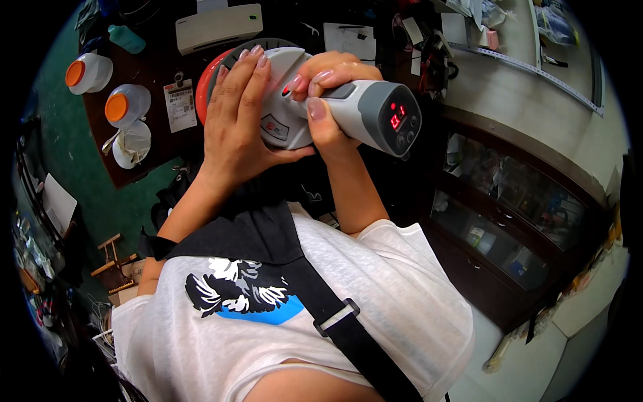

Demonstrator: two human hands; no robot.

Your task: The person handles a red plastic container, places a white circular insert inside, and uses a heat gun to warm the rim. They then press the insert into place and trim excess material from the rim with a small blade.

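Observation:
A white-and-grey handheld electric device is held up in front of my chest, over the edge of a dark table. It has a broad round head with a red-orange rim and a dark ring behind it. Its thick handle ends in a grey panel with lit red digits and small buttons. My left hand spans the round head, fingers long and nearly straight, thumb along the lower edge. Wrapped round the handle close to the head is my right hand. A red spot shows beside its fingertips.
On the dark table at left stand two clear jars with orange lids, an open white tub and a teal bottle. A labelled sheet lies nearby; a white printer-like machine sits behind. A glass-fronted cabinet stands right.

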